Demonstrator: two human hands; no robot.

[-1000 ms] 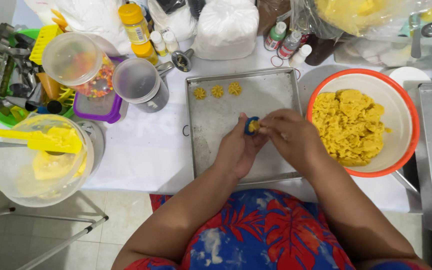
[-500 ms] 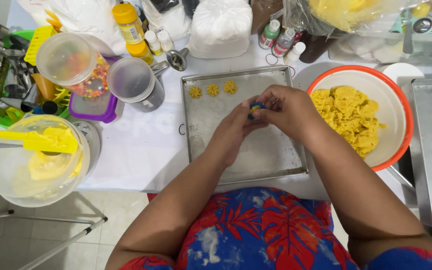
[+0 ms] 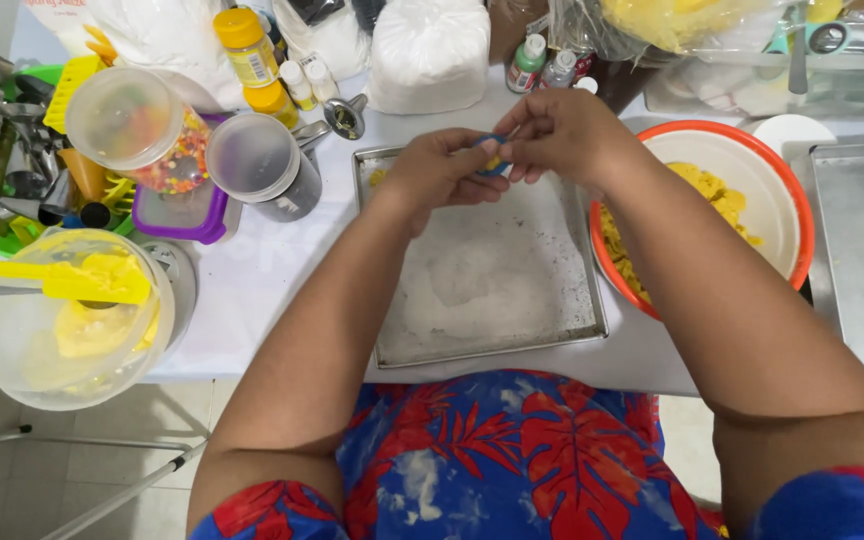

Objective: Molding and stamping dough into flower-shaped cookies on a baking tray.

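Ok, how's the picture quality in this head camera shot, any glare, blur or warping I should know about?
Head view: even, soft light with faint shadows; the floured metal baking tray shows no strong glare. The left hand and right hand look sharp, but the small blue cutter between them is mostly hidden. Wide-angle distortion bends the edges, near the clear plastic bowl.

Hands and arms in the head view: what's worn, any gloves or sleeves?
No gloves: left hand and right hand are bare, forearms uncovered. Short blue sleeves with a red leaf print begin near the upper arms. No watch or rings visible.
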